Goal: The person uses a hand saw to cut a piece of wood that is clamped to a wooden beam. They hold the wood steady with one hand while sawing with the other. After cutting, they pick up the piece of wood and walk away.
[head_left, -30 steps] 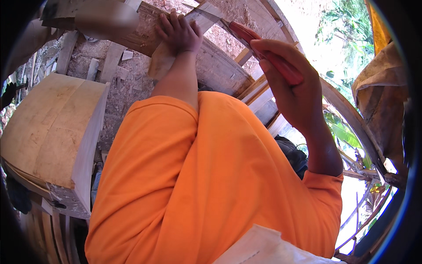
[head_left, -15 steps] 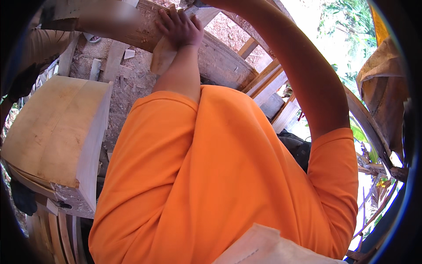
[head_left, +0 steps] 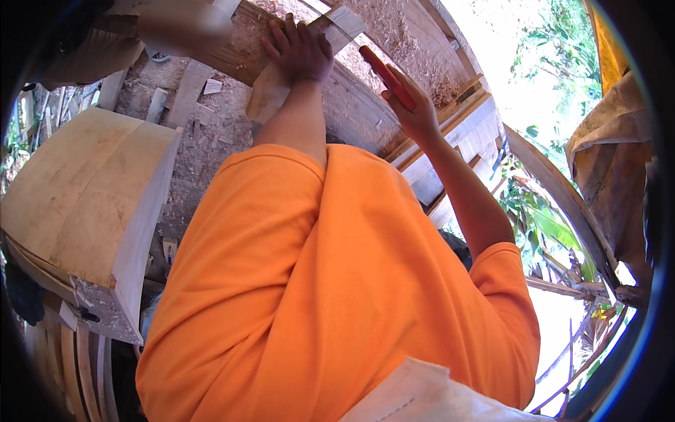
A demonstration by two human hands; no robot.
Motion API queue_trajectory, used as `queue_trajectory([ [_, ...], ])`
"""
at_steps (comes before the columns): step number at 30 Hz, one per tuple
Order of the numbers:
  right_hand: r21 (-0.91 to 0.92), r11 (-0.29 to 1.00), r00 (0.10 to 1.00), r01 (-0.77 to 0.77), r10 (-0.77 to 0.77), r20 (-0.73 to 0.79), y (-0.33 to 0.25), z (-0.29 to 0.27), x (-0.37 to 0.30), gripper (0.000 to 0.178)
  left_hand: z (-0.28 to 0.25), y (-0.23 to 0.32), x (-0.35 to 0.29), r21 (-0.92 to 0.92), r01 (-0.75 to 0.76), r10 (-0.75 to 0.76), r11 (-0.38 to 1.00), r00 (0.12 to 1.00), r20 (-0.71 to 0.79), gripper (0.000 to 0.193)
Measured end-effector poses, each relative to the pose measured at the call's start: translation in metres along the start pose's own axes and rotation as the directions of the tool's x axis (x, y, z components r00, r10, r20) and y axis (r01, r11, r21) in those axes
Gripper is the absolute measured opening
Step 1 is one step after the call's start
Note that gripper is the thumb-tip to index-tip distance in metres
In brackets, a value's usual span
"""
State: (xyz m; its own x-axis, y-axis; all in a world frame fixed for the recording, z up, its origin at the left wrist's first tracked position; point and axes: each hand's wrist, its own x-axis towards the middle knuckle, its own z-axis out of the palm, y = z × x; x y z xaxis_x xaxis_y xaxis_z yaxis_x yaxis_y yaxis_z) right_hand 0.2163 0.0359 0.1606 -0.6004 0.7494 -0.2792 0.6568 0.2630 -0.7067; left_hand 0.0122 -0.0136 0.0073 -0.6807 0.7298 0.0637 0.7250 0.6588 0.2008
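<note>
Our left hand (head_left: 302,56) lies palm down, its fingers fanned apart, on a pale slat (head_left: 266,98) that slants across a thick wooden beam (head_left: 355,109). The slat shows on both sides of the hand: one end near our wrist, the other reaching up and to the right past our fingers.

In our right hand (head_left: 413,105) we have a red tool (head_left: 385,74), our fingers clamped on its lower part. It is to the right of the slat, over the beam's right side, and tilts up and to the left. We cannot tell what kind of tool it is, nor whether its far end touches anything.

Wood shavings (head_left: 404,53) are strewn beyond the beam. More planks (head_left: 453,137) sit to the right, just beside our right forearm. Well to the left we see a curved wooden panel (head_left: 84,190) with a pale side. At the upper left, a co-worker's sleeve (head_left: 88,60) shows near the rim. Our orange shirt (head_left: 344,281) fills the middle, and a brown cloth (head_left: 612,162) hangs at the far right, near green leaves (head_left: 555,221).
</note>
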Motion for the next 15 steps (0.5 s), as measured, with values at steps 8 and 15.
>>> queue_trajectory([
  [8, 0.24, 0.954, 0.972, 0.18, -0.21, 0.105, -0.097, -0.016, 0.067, 0.045, 0.006, 0.0, 0.001, -0.114, -0.034, 0.022, 0.993, 0.994, -0.111, 0.055],
  [15, 0.138, 0.969, 0.968, 0.205, -0.222, 0.121, -0.15, -0.007, 0.133, 0.028, 0.009, -0.002, 0.002, -0.144, -0.055, 0.028, 0.988, 0.983, -0.183, 0.058],
])
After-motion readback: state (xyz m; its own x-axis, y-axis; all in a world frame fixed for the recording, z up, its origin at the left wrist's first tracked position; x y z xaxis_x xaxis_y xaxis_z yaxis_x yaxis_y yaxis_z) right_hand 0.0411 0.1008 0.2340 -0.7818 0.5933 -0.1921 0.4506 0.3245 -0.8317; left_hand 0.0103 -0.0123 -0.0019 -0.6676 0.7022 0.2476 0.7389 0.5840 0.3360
